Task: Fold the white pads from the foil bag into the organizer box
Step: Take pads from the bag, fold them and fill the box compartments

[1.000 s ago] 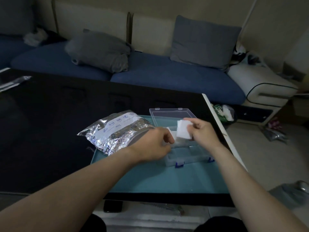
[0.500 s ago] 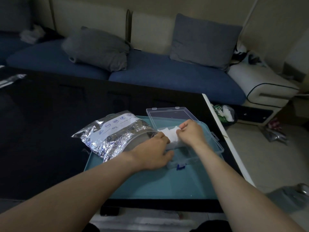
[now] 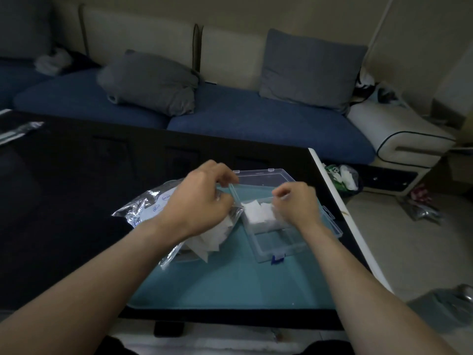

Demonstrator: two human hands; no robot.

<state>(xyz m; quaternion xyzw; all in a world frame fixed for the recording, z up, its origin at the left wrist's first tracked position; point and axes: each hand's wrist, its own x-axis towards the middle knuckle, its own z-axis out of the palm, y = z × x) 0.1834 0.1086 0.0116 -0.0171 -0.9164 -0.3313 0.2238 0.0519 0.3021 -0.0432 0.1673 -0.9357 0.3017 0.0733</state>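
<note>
A person's left hand [image 3: 202, 198] reaches with curled fingers into the mouth of the foil bag [image 3: 143, 208], where loose white pads [image 3: 212, 239] spill onto the teal tray [image 3: 230, 283]; whether it grips one cannot be told. The right hand [image 3: 297, 203], fingers loosely curled and seemingly holding nothing, hovers over the folded pads [image 3: 258, 213] stacked in the far compartment of the clear organizer box [image 3: 276, 242]. A hasty pull could drag several pads out together, and a brush of the right hand could topple the stack.
</note>
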